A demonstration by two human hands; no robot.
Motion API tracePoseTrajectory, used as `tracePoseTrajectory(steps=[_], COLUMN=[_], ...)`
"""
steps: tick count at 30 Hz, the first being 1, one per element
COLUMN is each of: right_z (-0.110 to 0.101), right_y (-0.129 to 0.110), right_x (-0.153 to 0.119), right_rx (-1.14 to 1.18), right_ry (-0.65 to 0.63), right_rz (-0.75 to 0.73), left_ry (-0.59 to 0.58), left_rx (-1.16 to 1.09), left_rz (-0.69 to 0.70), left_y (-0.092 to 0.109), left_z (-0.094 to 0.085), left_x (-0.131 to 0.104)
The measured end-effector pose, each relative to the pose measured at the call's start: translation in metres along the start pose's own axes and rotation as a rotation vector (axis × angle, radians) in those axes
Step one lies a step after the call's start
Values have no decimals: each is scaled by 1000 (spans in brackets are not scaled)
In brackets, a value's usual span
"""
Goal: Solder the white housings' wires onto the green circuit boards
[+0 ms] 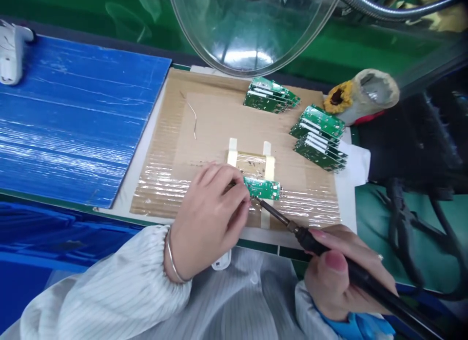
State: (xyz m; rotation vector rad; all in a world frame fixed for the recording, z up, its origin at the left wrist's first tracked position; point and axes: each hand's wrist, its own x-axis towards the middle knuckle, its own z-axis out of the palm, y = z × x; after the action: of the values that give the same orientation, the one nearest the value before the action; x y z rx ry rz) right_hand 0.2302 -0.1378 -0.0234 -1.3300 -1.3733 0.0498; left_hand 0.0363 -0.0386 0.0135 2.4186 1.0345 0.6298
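A small green circuit board [263,188] lies on taped cardboard [215,115], in front of me. My left hand [210,210] is closed over the board's left end, fingers curled together, so that end is hidden. Whether a thin part is also pinched between those fingertips I cannot make out. In my right hand [340,279] is a soldering iron [310,241], gripped by its black handle. The iron's tip touches or nearly touches the board's lower edge, close to my left fingertips. Cream tape strips [269,168] flank a brownish patch just behind the board.
Rows of upright green boards [270,96] stand at the back, and more boards [320,137] at right. A bent wire [195,119] lies on the cardboard. A round magnifier lens [252,32] hangs above. Around are a blue sheet [73,115], a roll [378,91] and black pliers [400,228].
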Motion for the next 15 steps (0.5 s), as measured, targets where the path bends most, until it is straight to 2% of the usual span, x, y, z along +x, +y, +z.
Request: tracePoseTrajectory(steps=[2, 9, 15], right_z=[11, 19, 23], right_y=[-1, -3, -5], right_x=[1, 2, 3], right_rx=[-10, -69, -24], right_ry=[96, 111, 247], right_rz=[-38, -96, -29], left_ry=[2, -1, 6], left_rx=[-3, -6, -8], left_rz=[6, 2, 5], left_y=[0, 0, -1], left_z=[0, 0, 1], left_x=[0, 0, 1])
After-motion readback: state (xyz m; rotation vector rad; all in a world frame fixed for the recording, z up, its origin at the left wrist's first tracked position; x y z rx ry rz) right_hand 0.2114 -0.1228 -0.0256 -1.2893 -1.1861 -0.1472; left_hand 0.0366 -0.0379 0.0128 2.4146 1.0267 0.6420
